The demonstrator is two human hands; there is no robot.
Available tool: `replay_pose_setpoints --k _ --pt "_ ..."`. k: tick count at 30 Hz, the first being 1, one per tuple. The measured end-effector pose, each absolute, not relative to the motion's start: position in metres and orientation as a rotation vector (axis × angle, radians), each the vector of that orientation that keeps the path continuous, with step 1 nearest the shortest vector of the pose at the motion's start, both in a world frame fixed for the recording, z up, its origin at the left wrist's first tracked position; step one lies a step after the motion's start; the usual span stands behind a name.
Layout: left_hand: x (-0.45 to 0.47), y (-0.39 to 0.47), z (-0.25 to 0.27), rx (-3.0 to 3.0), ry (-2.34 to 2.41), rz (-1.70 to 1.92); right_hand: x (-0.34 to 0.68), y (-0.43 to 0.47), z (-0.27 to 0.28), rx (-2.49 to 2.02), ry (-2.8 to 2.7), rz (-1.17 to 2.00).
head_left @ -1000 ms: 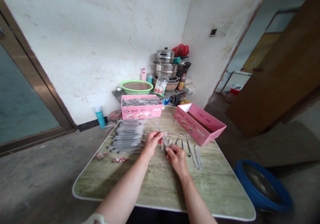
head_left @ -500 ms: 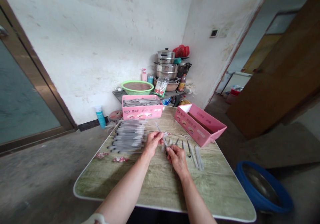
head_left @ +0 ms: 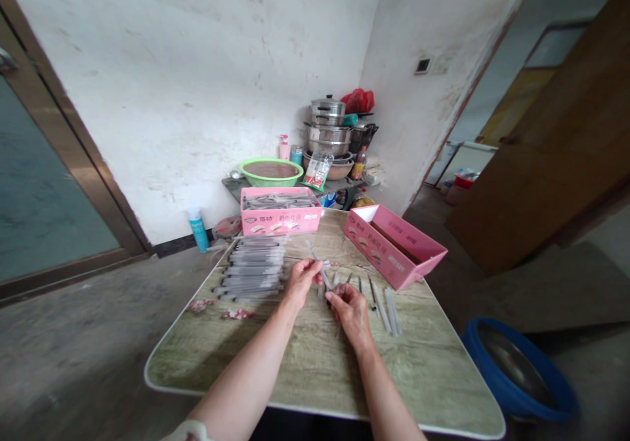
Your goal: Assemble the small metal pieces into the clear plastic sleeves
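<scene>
Over the middle of the table, my left hand (head_left: 301, 285) pinches a slim, translucent pen (head_left: 324, 277), held at a slant. My right hand (head_left: 351, 310) grips its lower end, where a dark tip shows beside the fingers. To the left lies a stack of similar grey-and-clear pens (head_left: 253, 270), side by side with dark ends toward the left. Several loose pens and clear tubes (head_left: 381, 306) are spread to the right of my right hand. Beyond the stack, a pink box (head_left: 281, 221) is filled with more pens.
A second pink box (head_left: 378, 251) stands tilted at the table's (head_left: 315, 369) back right. Behind are a green basin (head_left: 270, 177), stacked pots (head_left: 327, 136) and bottles on a low shelf. A blue tub (head_left: 522, 369) is on the floor at right, a spray can (head_left: 197, 231) at left.
My right fingers have shifted very slightly at the pen's lower end. The left hand and the other things stay in place.
</scene>
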State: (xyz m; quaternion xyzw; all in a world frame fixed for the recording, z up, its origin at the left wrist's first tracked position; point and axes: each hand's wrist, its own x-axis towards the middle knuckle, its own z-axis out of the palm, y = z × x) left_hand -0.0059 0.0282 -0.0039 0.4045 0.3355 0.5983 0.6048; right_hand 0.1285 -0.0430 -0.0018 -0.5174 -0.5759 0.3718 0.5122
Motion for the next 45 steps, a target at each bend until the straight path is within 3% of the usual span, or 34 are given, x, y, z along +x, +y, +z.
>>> replay_pose_setpoints --k 45 --pt "-0.0047 0.0267 -0.0023 0.912 0.787 1.384 0.1267 -0.0447 0.0006 -1.231 -1.355 0.903"
